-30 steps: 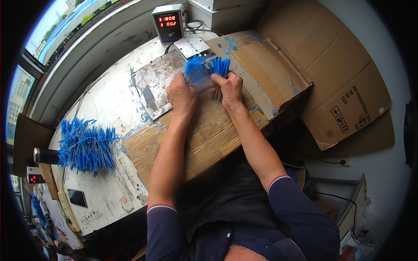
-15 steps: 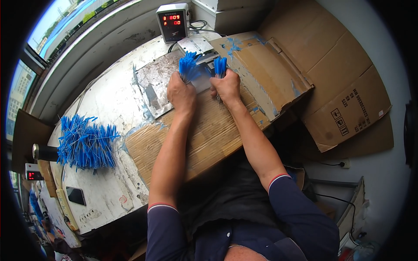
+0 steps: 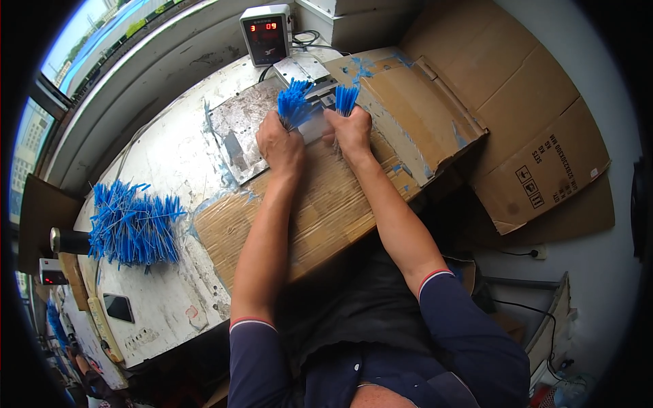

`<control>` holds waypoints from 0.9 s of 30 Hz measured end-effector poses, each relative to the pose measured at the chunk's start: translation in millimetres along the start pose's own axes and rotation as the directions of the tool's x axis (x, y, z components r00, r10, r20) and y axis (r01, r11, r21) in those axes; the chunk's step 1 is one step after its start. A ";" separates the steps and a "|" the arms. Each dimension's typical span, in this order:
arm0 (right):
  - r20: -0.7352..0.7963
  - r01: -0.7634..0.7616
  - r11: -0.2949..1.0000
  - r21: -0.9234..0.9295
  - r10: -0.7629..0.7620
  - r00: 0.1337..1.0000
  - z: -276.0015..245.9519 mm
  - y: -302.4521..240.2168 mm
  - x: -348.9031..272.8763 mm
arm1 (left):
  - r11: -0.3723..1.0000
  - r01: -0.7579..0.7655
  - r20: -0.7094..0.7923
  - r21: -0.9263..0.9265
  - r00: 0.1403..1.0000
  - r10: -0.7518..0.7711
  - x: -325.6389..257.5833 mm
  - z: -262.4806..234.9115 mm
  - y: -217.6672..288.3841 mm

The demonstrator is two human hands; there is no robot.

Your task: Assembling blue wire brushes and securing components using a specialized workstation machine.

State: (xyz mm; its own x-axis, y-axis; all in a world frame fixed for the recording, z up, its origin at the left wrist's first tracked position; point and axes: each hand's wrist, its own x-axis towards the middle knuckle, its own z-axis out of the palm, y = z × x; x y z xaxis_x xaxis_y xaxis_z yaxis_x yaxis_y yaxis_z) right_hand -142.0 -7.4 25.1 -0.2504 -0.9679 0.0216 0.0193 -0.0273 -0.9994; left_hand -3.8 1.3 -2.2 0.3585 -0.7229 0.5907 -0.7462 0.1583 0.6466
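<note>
Two bundles of thin blue strips stood upright at the far edge of the worktop, just in front of the scale. The bigger bundle (image 3: 294,102) was in the left hand (image 3: 280,144), fingers wrapped tight round its lower part, tips fanning out above the fist. The smaller bundle (image 3: 345,98) was in the right hand (image 3: 352,130), fingers closed round it the same way. Hands sat close together, approx. side by side, both over a clear plastic sheet (image 3: 314,126) between them; couldn't tell if it was a bag.

Under the wrists lay a flattened brown cardboard sheet (image 3: 320,211), w/ a scuffed grey metal plate (image 3: 238,132) just left of it. Behind the bundles was a small grey digital scale (image 3: 266,35) w/ a dark rectangular display and red digits, its steel pan (image 3: 299,68) in front.

To the right, big brown cartons (image 3: 537,136) leaned open; one flap carried a black printed label block and small square handling symbols near its lower edge.

Far left on the white table (image 3: 156,177), well apart from the hands, was a large loose heap of blue strips (image 3: 132,224), beside a dark roll (image 3: 68,240).
</note>
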 end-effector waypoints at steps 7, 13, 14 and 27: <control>0.102 -0.022 0.950 0.313 -0.010 0.995 -10.6 14.4 0.6 | 0.998 -0.024 0.149 0.063 0.989 0.014 -3.4 -5.9 9.1; 0.013 0.004 0.927 0.374 -0.009 1.000 -10.2 12.7 -2.4 | 0.993 -0.062 0.159 0.103 0.986 0.045 -3.0 -5.0 9.6; 0.013 0.003 0.927 0.375 -0.009 1.000 -10.2 10.7 -4.5 | 0.991 -0.068 0.162 0.116 0.986 0.049 -3.1 -5.4 8.7; 0.166 -0.132 0.941 0.312 0.083 0.983 -21.8 -1.0 -10.2 | 0.988 -0.063 0.130 0.140 0.990 0.045 -3.8 -1.4 5.2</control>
State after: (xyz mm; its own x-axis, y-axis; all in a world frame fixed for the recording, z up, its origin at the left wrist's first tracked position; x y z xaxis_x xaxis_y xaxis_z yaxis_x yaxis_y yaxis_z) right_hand -160.6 7.9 25.3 -0.0840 -0.9948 -0.0575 0.3536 0.0242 -0.9351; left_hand -8.3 5.8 -0.3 0.2485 -0.7964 0.5513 -0.8386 0.1079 0.5339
